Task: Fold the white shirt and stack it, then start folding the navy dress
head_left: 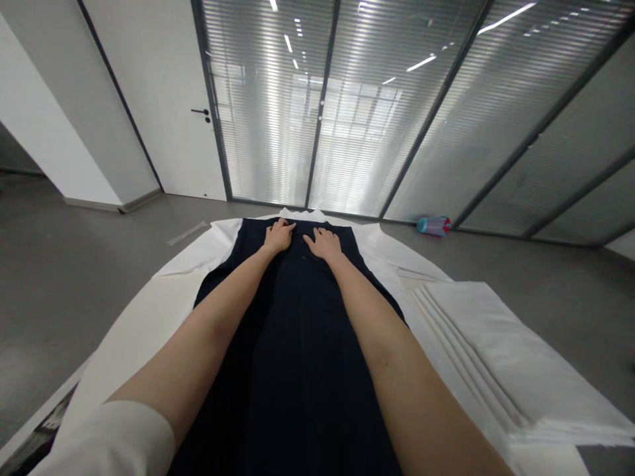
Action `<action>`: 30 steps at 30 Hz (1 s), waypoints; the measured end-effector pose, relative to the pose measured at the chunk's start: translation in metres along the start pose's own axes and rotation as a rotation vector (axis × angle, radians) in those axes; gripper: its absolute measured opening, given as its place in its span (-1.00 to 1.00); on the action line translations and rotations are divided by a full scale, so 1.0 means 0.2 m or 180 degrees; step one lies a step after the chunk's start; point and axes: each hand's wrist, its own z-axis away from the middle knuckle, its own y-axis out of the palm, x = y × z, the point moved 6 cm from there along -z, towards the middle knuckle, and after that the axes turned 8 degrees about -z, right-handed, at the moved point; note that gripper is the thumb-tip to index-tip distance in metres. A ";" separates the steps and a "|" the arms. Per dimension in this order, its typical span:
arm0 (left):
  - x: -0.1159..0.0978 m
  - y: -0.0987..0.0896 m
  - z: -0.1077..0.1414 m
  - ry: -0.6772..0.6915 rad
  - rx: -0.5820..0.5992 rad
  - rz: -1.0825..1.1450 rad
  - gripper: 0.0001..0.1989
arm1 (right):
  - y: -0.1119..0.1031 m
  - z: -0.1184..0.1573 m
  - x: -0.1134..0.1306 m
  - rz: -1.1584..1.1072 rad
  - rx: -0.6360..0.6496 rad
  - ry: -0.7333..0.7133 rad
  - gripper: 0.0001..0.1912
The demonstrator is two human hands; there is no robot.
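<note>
A dark navy garment [302, 344] lies spread over the table, its narrower end at the far edge. Under it, a white garment [380, 248] shows at both sides and along the far end. My left hand [279, 236] rests on the navy cloth near its far edge, fingers apart. To the right of it, my right hand [323, 243] lies on the same cloth with its fingers spread. A small gap separates the two hands, and a button-like spot shows on the cloth just below it.
Folded white cloth [516, 357] is stacked on the table's right side. The pale tabletop [133, 324] shows at the left. Beyond the table, a blue and red object [434, 226] lies on the floor by the glass partition [357, 132]. A white door [163, 99] stands at the back left.
</note>
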 end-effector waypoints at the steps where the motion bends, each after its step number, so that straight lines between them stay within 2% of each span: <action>1: -0.01 0.00 0.00 0.0047 0.0030 -0.0024 -0.53 | 0.01 0.00 0.00 0.0029 0.0030 0.0007 -0.26; 8: -0.02 0.05 -0.02 0.0210 0.0460 -0.0045 -0.46 | 0.06 -0.03 -0.02 -0.0107 0.0494 0.0152 -0.15; 12: -0.02 0.06 -0.04 0.0256 0.0508 0.0068 -0.48 | 0.06 -0.03 -0.02 -0.0160 0.0570 0.0182 -0.15; 15: -0.01 0.00 -0.03 0.0301 0.0329 0.0232 -0.50 | 0.03 -0.03 0.00 0.0015 0.0588 0.0211 -0.15; 18: 0.00 -0.14 0.03 0.0434 -0.0062 0.0383 -0.52 | -0.06 0.00 0.05 0.0170 0.0270 -0.0029 -0.19; 21: 0.01 -0.31 0.14 0.0658 -0.0380 0.0452 -0.56 | -0.17 0.09 0.11 0.0175 -0.0193 -0.0375 -0.30; 23: 0.00 -0.40 0.26 0.0958 -0.0430 0.0463 -0.61 | -0.24 0.18 0.13 0.0211 -0.0311 -0.0558 -0.38; 27: -0.07 -0.49 0.58 0.1717 -0.0138 0.0390 -0.67 | -0.30 0.42 0.09 0.0401 -0.0050 -0.0834 -0.48; 30: -0.12 -0.52 0.87 0.1950 0.0133 0.0386 -0.67 | -0.34 0.62 0.02 0.0456 0.0214 -0.1004 -0.55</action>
